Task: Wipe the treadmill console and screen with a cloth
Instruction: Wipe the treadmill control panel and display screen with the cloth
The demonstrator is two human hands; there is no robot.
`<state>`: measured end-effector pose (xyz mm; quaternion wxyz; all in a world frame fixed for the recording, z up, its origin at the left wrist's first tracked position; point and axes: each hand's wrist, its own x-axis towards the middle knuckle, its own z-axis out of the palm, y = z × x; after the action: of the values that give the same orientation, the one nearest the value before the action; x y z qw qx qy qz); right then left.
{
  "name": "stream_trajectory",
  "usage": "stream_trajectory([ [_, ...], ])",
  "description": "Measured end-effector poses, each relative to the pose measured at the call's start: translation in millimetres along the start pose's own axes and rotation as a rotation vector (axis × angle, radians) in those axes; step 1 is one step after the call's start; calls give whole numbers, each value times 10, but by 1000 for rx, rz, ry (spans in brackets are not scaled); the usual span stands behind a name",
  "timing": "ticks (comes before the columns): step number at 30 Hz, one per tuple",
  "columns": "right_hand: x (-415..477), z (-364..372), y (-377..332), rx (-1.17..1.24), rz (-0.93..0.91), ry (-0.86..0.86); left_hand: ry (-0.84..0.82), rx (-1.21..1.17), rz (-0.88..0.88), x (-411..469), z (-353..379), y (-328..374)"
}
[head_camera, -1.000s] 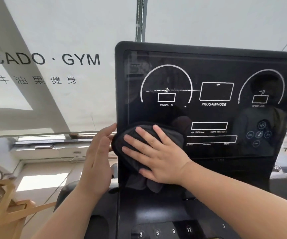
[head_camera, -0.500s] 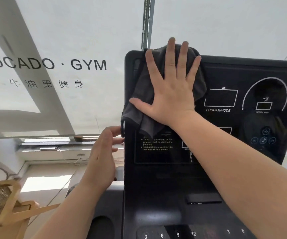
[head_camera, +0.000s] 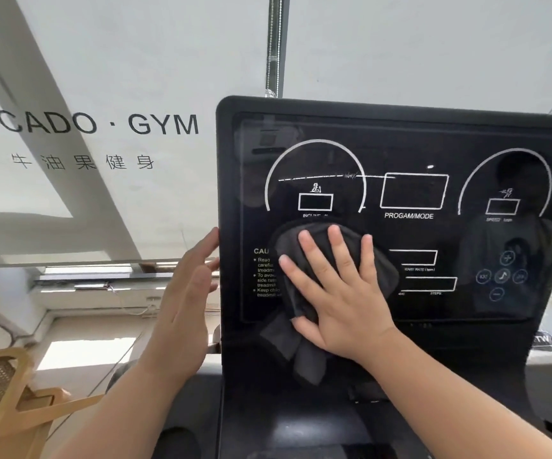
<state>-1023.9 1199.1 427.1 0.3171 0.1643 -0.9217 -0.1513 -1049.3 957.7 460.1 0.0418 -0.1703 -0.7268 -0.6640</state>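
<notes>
In the head view, the right hand [head_camera: 337,293] lies flat with fingers straight and spread, pressing the cloth [head_camera: 287,246] on the lower left part of the screen [head_camera: 413,193]. A loose end of cloth hangs past the screen's lower edge. Most of the screen lies to the right of and above this hand, and nothing stands in the way. The left hand [head_camera: 185,293], fingers straight, touches the left edge of the console [head_camera: 228,193] and holds nothing.
</notes>
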Motion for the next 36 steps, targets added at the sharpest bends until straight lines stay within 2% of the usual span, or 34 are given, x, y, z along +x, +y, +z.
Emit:
stream_trajectory([
  [6,676,-313,431,-13,277,34,-93,-52,-63,13,-120,29],
  [10,1268,-514,362,6,357,47,-139,-56,-57,-10,-144,42],
  [14,1524,-564,200,-18,222,23,-183,-100,-38,-22,-207,21],
  [18,1279,-455,136,-24,25,28,-20,-112,-21,-27,-151,-37],
  [24,192,-56,-137,-33,-73,-63,165,203,106,-9,185,94],
  [27,-166,41,-44,-21,-70,-34,250,335,127,-39,351,70],
  [30,-255,31,190,12,80,35,272,397,123,-70,420,46],
  [36,273,-221,628,60,581,50,228,371,104,-86,375,96],
])
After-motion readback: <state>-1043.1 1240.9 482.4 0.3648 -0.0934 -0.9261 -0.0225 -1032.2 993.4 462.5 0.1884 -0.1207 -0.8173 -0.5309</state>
